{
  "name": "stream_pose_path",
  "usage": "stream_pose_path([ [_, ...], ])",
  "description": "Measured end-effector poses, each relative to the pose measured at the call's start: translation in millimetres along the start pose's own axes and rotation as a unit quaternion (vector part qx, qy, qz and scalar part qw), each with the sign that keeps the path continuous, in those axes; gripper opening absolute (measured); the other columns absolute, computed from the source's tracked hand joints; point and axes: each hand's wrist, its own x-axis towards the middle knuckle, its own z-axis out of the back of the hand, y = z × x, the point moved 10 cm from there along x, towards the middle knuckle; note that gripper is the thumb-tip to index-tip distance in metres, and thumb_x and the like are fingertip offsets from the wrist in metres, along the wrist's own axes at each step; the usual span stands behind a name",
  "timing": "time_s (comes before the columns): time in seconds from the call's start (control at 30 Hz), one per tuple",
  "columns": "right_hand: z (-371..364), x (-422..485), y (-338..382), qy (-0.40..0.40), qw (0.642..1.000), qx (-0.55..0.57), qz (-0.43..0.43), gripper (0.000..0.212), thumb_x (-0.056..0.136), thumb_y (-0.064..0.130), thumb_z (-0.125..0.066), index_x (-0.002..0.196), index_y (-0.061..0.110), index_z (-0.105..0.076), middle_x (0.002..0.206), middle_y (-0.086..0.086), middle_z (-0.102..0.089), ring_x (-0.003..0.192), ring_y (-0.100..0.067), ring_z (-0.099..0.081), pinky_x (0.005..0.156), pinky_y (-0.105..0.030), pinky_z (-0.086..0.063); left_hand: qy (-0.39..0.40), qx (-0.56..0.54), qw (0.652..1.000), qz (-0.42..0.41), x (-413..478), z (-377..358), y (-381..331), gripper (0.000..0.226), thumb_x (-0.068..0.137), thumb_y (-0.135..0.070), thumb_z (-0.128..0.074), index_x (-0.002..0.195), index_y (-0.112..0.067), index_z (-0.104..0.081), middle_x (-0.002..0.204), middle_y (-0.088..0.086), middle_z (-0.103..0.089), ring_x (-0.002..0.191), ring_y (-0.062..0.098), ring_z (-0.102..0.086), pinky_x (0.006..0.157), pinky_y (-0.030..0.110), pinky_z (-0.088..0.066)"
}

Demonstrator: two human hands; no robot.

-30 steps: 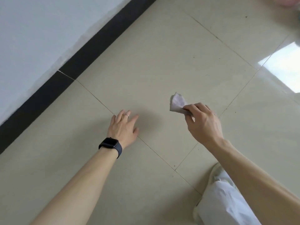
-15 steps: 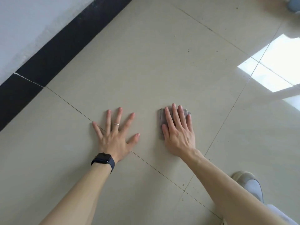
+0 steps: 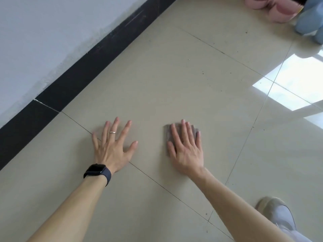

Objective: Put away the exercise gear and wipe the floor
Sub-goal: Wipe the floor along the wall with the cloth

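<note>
A small grey cloth lies flat on the beige tiled floor. My right hand presses down on it with the palm and straight fingers, covering most of it; only its left and top edges show. My left hand rests flat on the floor to the left, fingers spread, holding nothing. It wears a ring and a dark watch at the wrist. The two hands are about a hand's width apart.
A white wall with a black skirting board runs diagonally along the left. A pink soft object and a blue soft object lie at the far right corner. My grey shoe is at the lower right. Small dark specks dot the tiles.
My right hand went from pinching the cloth in the air to pressing it flat on the floor. My left hand spread out flat. The view has shifted forward, bringing the pink and blue objects into sight.
</note>
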Motion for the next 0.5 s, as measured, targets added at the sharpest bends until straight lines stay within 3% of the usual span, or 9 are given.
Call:
stream_pose_path([
  [0.07,-8,-17,21,0.041,0.976,-0.049,0.21,0.06,0.103,0.055,-0.024,0.158,0.037,-0.01,0.167,0.002,-0.001,0.154,-0.017,0.003,0.124,-0.047,-0.003,0.01,0.009,0.999,0.043,12,-3,29,0.073,0.087,-0.076,-0.018,0.153,-0.051,0.002,0.166,-0.004,0.005,0.152,0.023,0.008,0.114,0.065,-0.002],
  [0.1,-3,-10,9,0.052,0.964,-0.064,0.252,0.059,0.103,0.058,-0.023,0.157,0.04,-0.01,0.167,0.004,-0.002,0.154,-0.016,0.001,0.124,-0.047,-0.007,0.014,0.007,0.998,0.058,18,-2,40,0.074,0.087,-0.078,-0.015,0.152,-0.051,0.006,0.166,-0.004,0.01,0.152,0.022,0.012,0.115,0.066,0.001],
  [0.13,5,6,-14,0.056,0.966,-0.081,0.24,0.059,0.102,0.061,-0.021,0.157,0.043,-0.007,0.166,0.006,-0.001,0.153,-0.015,0.002,0.124,-0.048,-0.01,0.021,0.004,0.997,0.072,22,-2,50,0.073,0.087,-0.079,-0.013,0.151,-0.052,0.009,0.165,-0.005,0.015,0.151,0.022,0.015,0.115,0.066,0.003],
  [0.17,16,28,-43,0.049,0.977,-0.091,0.187,0.06,0.1,0.063,-0.017,0.156,0.046,-0.002,0.166,0.007,0.004,0.153,-0.014,0.006,0.124,-0.048,-0.01,0.032,0.001,0.996,0.084,27,-4,57,0.074,0.087,-0.081,-0.012,0.15,-0.052,0.012,0.164,-0.005,0.018,0.151,0.022,0.018,0.116,0.066,0.004],
  [0.23,41,70,-105,0.041,0.998,-0.055,-0.009,0.062,0.099,0.064,-0.012,0.155,0.045,0.005,0.165,0.006,0.016,0.152,-0.013,0.015,0.124,-0.047,0.001,0.042,-0.004,0.995,0.091,33,-7,64,0.076,0.084,-0.084,-0.011,0.149,-0.054,0.016,0.163,-0.007,0.022,0.15,0.022,0.02,0.116,0.067,0.004],
  [0.3,52,90,-133,0.01,0.98,0.026,-0.195,0.065,0.1,0.061,-0.013,0.157,0.038,0.005,0.165,0.0,0.021,0.151,-0.016,0.021,0.122,-0.05,0.008,0.016,-0.012,0.996,0.085,33,-5,63,0.077,0.083,-0.084,-0.013,0.149,-0.054,0.012,0.164,-0.007,0.018,0.151,0.022,0.017,0.115,0.068,0.002],
  [0.37,45,100,-120,-0.019,0.953,0.071,-0.293,0.066,0.1,0.055,-0.015,0.159,0.03,0.003,0.165,-0.007,0.019,0.151,-0.022,0.02,0.12,-0.056,0.009,-0.005,-0.013,0.997,0.08,31,-5,62,0.077,0.084,-0.082,-0.016,0.151,-0.053,0.006,0.166,-0.006,0.01,0.152,0.021,0.012,0.115,0.068,-0.001],
  [0.43,34,110,-68,-0.013,0.97,0.06,-0.233,0.065,0.102,0.051,-0.017,0.159,0.028,0.003,0.165,-0.009,0.018,0.151,-0.024,0.019,0.12,-0.056,0.01,-0.014,-0.007,0.997,0.082,32,-4,64,0.077,0.084,-0.082,-0.017,0.152,-0.052,0.003,0.166,-0.006,0.008,0.153,0.021,0.009,0.116,0.067,-0.002],
  [0.5,17,104,9,0.005,1.0,-0.001,-0.022,0.063,0.103,0.051,-0.019,0.159,0.032,0.002,0.165,-0.004,0.016,0.152,-0.021,0.017,0.121,-0.051,0.009,-0.017,-0.003,0.996,0.085,33,-4,65,0.078,0.083,-0.082,-0.018,0.153,-0.051,-0.001,0.166,-0.007,0.007,0.153,0.02,0.008,0.116,0.067,-0.003],
])
